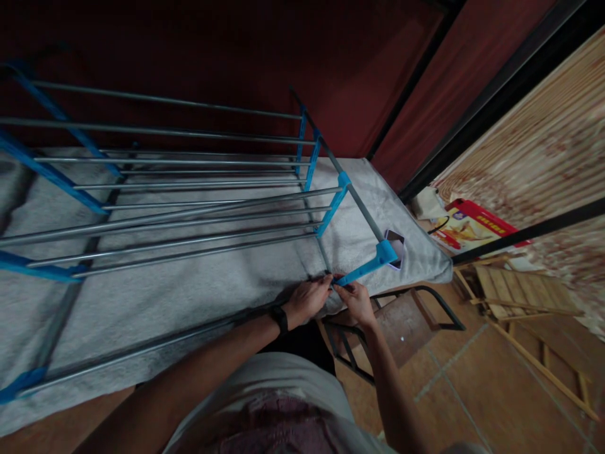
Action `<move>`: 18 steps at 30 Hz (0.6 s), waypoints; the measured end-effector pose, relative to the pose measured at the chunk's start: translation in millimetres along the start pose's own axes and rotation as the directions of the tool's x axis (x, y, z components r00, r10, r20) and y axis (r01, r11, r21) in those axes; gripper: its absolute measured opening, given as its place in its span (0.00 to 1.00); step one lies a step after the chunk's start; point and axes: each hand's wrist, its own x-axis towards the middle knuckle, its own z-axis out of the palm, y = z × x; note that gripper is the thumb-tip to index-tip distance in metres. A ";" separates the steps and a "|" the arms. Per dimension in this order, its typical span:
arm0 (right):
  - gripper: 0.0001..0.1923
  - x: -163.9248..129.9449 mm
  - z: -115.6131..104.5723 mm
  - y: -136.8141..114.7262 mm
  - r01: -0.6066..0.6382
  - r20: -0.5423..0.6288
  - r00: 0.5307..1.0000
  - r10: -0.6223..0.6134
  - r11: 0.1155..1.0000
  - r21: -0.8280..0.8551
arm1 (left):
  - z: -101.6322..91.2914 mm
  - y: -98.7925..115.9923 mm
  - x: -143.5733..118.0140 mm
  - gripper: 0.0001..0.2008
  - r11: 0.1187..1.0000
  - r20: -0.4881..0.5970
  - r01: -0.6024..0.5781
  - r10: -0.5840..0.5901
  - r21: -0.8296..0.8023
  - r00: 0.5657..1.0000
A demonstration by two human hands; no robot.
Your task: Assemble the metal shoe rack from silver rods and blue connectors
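While both my hands pinch the blue bracket (pixel 355 275), left hand (pixel 307 301) beside right hand (pixel 358 302), I'm fitting the rack (pixel 189 208); next needs firm pressing.

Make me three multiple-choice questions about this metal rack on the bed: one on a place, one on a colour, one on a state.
1. Where does the phone lie?
A. on the floor
B. on the grey blanket by the rack's end
C. on the wooden chair

2. What colour are the rack's plastic connectors?
A. blue
B. red
C. yellow

3. How are the hands placed?
A. both hang free
B. only one touches
C. left hand and right hand both grip the rack's near corner

Key: B, it rests on the blanket; A, the joints are blue; C, both hands meet there.
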 end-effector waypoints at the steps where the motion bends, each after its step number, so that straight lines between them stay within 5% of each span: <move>1: 0.25 0.2 -0.6 1.2 -0.004 0.007 1.000 0.003 1.000 0.014 | -2.1 1.3 -1.4 0.24 1.000 0.012 0.016 -0.016 0.020 1.000; 18: 0.28 -0.6 -2.0 6.8 -0.013 0.013 1.000 0.012 0.996 0.087 | -0.2 -3.8 -0.7 0.15 0.997 0.014 -0.016 0.017 -0.076 1.000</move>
